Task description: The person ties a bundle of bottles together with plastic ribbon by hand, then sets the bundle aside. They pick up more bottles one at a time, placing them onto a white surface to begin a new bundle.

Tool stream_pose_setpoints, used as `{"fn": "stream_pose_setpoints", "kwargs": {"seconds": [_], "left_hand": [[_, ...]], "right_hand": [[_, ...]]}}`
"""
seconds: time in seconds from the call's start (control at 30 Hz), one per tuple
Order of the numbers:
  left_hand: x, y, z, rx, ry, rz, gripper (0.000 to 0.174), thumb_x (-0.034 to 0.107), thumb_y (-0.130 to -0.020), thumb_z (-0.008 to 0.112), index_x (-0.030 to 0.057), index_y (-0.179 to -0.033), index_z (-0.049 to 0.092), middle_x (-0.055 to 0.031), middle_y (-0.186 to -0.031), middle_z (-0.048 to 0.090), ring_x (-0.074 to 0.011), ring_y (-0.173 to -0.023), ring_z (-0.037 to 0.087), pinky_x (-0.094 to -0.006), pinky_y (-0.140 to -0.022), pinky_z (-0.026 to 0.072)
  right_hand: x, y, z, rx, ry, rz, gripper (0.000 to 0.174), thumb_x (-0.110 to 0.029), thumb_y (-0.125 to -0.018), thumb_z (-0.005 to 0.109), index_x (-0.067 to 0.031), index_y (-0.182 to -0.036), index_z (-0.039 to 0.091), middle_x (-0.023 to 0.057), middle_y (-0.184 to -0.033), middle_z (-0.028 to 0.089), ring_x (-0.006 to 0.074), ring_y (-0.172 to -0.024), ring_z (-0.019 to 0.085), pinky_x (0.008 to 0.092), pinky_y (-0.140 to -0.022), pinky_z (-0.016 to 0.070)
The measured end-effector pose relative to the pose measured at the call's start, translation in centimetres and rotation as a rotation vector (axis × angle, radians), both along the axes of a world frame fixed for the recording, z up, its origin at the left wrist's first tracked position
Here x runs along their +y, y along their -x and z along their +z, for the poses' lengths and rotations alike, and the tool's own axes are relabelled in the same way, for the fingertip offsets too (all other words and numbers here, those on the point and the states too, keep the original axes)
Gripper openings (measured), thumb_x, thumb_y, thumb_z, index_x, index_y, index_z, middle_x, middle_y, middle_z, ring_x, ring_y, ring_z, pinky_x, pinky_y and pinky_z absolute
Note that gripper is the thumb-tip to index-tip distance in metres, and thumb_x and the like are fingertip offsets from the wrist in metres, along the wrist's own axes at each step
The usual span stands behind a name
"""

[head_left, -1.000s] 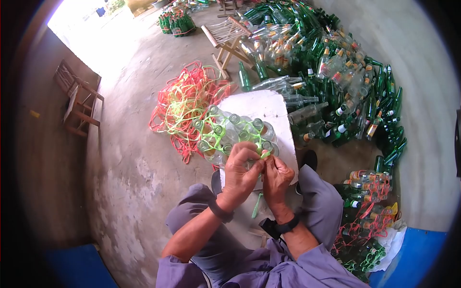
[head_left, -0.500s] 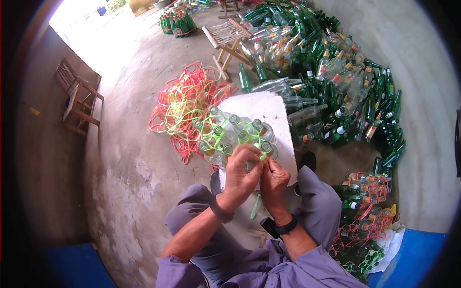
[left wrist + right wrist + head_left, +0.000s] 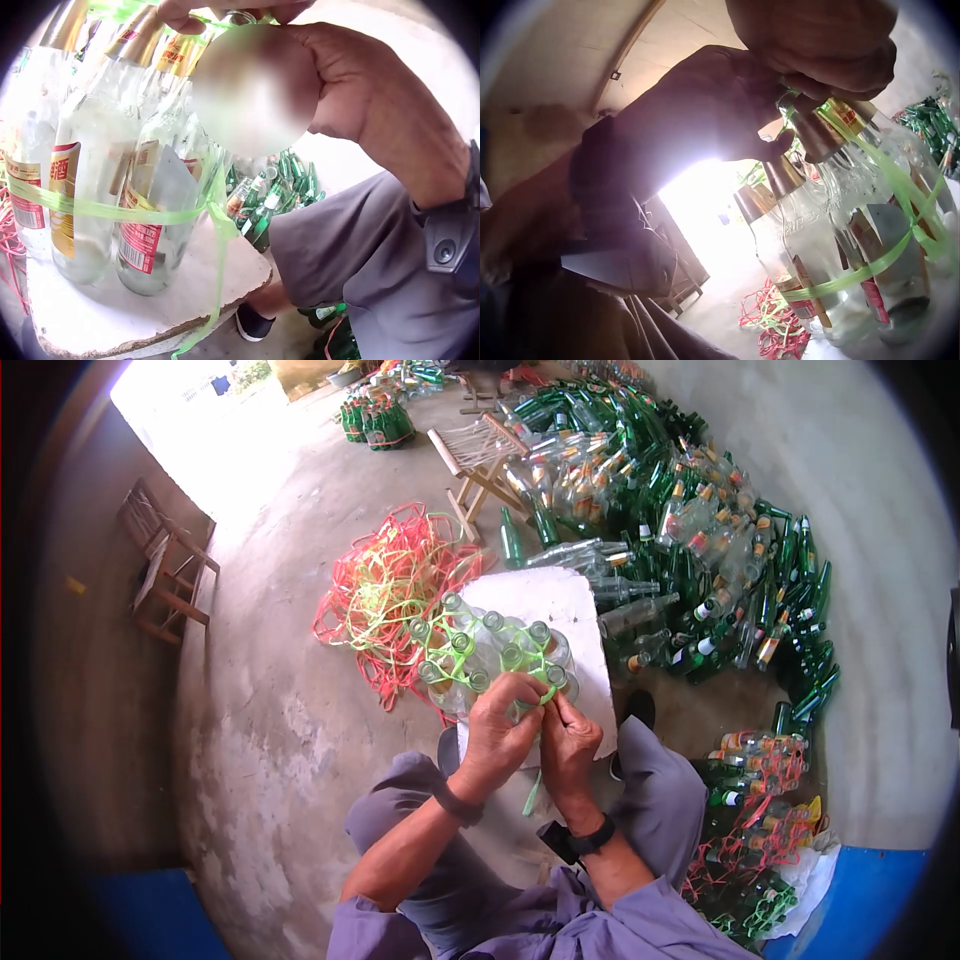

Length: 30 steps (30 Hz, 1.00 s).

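Clear glass bottles (image 3: 90, 172) with gold neck foil and red-and-gold labels stand upright in a tight bundle. A flat green plastic strap (image 3: 165, 216) rings their bodies, with more of it looped between the necks. At the bundle's near right corner, my left hand (image 3: 497, 722) pinches the green strap beside a bottle mouth (image 3: 556, 675). My right hand (image 3: 568, 745) pinches it too, fingertips meeting the left's. In the left wrist view a blurred patch covers part of the right hand (image 3: 367, 97). A loose strap end (image 3: 219, 285) hangs over the slab edge.
The bundle stands on a white slab (image 3: 585, 725) between the person's knees. Beyond its left side lies a red and green strap tangle (image 3: 385, 590). A large heap of bottles (image 3: 690, 550) fills the right, with a folding stool (image 3: 475, 455) near it. Red-strapped bottles (image 3: 765, 760) lie near right.
The head view has shifted slightly, so the scene sits lower. The right hand has drawn closer to the left, and the green strap at their fingertips now lies close against the bottle neck.
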<state>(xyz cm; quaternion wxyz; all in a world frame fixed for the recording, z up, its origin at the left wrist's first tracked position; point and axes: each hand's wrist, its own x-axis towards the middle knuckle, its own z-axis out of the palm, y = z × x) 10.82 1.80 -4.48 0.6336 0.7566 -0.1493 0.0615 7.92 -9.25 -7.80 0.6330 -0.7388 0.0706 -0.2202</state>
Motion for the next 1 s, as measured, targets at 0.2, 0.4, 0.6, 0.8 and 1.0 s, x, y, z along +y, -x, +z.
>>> {"fn": "stream_pose_setpoints", "kwargs": {"seconds": [0.2, 0.4, 0.6, 0.8, 1.0], "left_hand": [[0.2, -0.3, -0.3, -0.026, -0.042, -0.018, 0.011, -0.006, -0.085, 0.065, 0.0003, -0.092, 0.059, -0.0098, -0.1, 0.067, -0.0195, -0.097, 0.064, -0.0316, -0.089, 0.0501], [0.3, -0.2, -0.7, -0.011, -0.008, -0.01, 0.014, -0.001, -0.082, 0.066, 0.0009, -0.094, 0.059, -0.0141, -0.1, 0.07, -0.0304, -0.093, 0.069, -0.038, -0.084, 0.0533], [0.3, -0.1, -0.5, -0.046, -0.041, 0.006, 0.014, 0.0, -0.083, 0.067, 0.002, -0.094, 0.059, -0.0138, -0.1, 0.071, -0.0305, -0.093, 0.071, -0.038, -0.082, 0.0542], [0.1, 0.2, -0.2, -0.031, -0.051, 0.019, 0.011, 0.001, -0.088, 0.072, 0.0017, -0.095, 0.064, -0.009, -0.099, 0.07, -0.0191, -0.093, 0.067, -0.0318, -0.085, 0.0522], [0.3, 0.2, -0.9, -0.018, -0.06, 0.017, 0.01, 0.0, -0.088, 0.071, 0.0019, -0.095, 0.064, -0.0088, -0.101, 0.071, -0.0187, -0.096, 0.068, -0.0321, -0.087, 0.0525]], "right_hand": [[0.3, -0.4, 0.0, 0.061, -0.081, -0.002, 0.021, -0.013, -0.102, 0.063, 0.0041, -0.108, 0.073, -0.0035, -0.074, 0.061, 0.0045, -0.07, 0.05, 0.0315, -0.059, 0.0462], [-0.2, -0.5, 0.3, 0.187, -0.185, 0.052, 0.022, -0.016, -0.1, 0.068, 0.003, -0.105, 0.077, -0.0084, -0.066, 0.054, 0.0026, -0.059, 0.045, 0.0249, -0.05, 0.0363], [-1.3, -1.0, 0.4, 0.329, -0.182, 0.109, 0.028, -0.022, -0.099, 0.066, 0.0045, -0.102, 0.076, -0.0099, -0.068, 0.051, 0.0031, -0.066, 0.045, 0.029, -0.052, 0.0402], [-1.7, -1.9, -1.5, 0.353, -0.36, 0.129, 0.024, -0.022, -0.095, 0.073, 0.0015, -0.098, 0.078, -0.0058, -0.065, 0.058, 0.0026, -0.051, 0.045, 0.0235, -0.045, 0.0304], [-2.5, -2.0, -1.0, 0.39, -0.436, 0.177, 0.021, -0.019, -0.093, 0.072, 0.0012, -0.092, 0.078, -0.005, -0.066, 0.059, 0.0018, -0.051, 0.043, 0.0221, -0.046, 0.0293]]}}
